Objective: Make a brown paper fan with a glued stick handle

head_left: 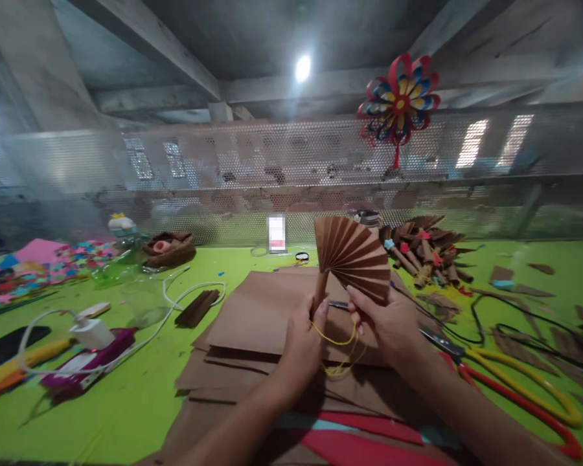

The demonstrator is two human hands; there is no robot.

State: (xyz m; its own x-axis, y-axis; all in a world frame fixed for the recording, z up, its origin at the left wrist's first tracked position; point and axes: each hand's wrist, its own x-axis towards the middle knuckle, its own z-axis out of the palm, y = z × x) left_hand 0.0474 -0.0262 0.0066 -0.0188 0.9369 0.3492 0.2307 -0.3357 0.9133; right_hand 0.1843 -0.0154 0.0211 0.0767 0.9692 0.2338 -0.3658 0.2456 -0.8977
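Observation:
A brown pleated paper fan (352, 259) is held up over the green table (140, 382), spread open to the right. My left hand (304, 340) is closed round its narrow folded base. My right hand (388, 320) pinches the lower edge of the spread pleats. A loose yellow elastic string (342, 356) hangs between both hands. Under them lies a stack of brown paper sheets (257, 317), with red and blue sheets (359, 440) nearer me.
A pile of finished brown folded fans (425, 252) lies at the back right. Red and yellow scissors (515, 395) and black cable (505, 323) are on the right. A white charger with cable (92, 333), a purple device (87, 362) and colourful scraps (53, 262) are on the left. A mesh fence (291, 175) runs behind, a paper pinwheel (399, 100) hanging on it.

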